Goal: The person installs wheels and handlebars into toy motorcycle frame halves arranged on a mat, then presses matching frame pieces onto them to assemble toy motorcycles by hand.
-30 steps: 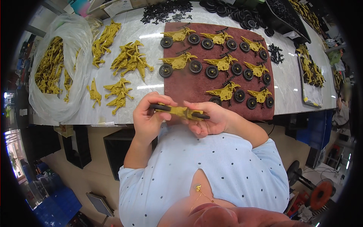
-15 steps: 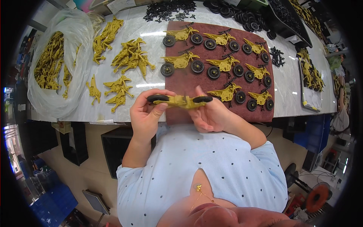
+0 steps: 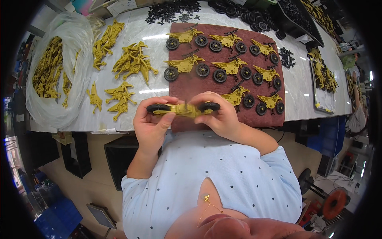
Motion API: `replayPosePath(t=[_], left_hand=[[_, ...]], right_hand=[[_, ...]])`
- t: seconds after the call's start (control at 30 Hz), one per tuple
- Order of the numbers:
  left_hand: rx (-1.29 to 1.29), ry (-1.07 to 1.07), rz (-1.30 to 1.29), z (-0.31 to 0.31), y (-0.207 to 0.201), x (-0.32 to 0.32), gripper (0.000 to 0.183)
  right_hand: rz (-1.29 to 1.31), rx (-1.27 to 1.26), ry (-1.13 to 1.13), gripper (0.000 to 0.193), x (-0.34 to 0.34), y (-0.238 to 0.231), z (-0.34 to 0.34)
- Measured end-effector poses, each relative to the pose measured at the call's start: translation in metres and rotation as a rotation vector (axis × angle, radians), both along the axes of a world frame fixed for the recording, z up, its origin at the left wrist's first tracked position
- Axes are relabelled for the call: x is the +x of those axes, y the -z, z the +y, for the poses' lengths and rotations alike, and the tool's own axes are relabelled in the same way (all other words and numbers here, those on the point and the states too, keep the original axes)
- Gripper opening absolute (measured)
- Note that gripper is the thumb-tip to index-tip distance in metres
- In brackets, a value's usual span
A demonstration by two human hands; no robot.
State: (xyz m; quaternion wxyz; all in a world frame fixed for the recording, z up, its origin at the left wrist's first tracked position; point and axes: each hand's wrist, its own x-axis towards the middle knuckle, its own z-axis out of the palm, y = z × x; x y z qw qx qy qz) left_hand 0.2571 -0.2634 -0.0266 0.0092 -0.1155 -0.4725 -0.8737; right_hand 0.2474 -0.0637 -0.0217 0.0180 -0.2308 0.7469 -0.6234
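Between my two hands is a yellow toy motorcycle with a black wheel at each end, seen edge-on above the near edge of the red-brown cloth. My left hand grips its left end around one wheel, thumb on the yellow frame. At the other end, my right hand holds it by thumb and fingers beside the second wheel. Past my hands, several toy motorcycles with yellow bodies and black wheels lie in rows on the cloth.
Loose yellow frames lie left of the cloth, beside a clear plastic bag full of more. Small black parts and black wheels are heaped at the back. A black bin and a white tray stand right.
My right hand's raised fingers have closed over the toy motorcycle's right end. The toy still lies level between both hands; the whole view has shifted slightly.
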Motion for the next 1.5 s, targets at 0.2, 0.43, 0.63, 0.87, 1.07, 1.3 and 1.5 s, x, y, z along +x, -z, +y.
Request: replayPosePath(t=[0.2,0.43,0.63,0.87,1.07,1.3,1.5], left_hand=[[-0.614,-0.102,0.141,-0.011,-0.009,-0.003,0.031],[-0.595,-0.099,-0.011,0.001,-0.019,0.005,0.032],[-0.886,-0.154,0.37,-0.001,-0.02,0.001,0.032],[-0.875,-0.17,0.414,-0.002,-0.014,0.004,0.034],[-1.038,-0.265,0.7,-0.016,0.012,-0.018,0.031],[-1.298,-0.222,0.746,-0.049,0.02,-0.01,0.034],[-1.657,-0.714,0.428,-0.114,0.004,-0.02,0.042]], right_hand=[[0.017,0.073,0.063,0.033,0.002,0.0,-0.002],[0.085,0.038,0.063,0.039,0.001,-0.001,-0.002],[0.101,-0.007,0.056,0.044,0.001,0.001,-0.001],[0.074,0.021,0.083,0.043,0.004,-0.002,-0.003],[0.378,0.233,0.044,0.045,-0.009,0.001,-0.001],[0.432,0.487,-0.145,0.046,-0.008,0.015,0.005],[0.428,0.66,-0.257,0.044,-0.005,0.011,0.007]])
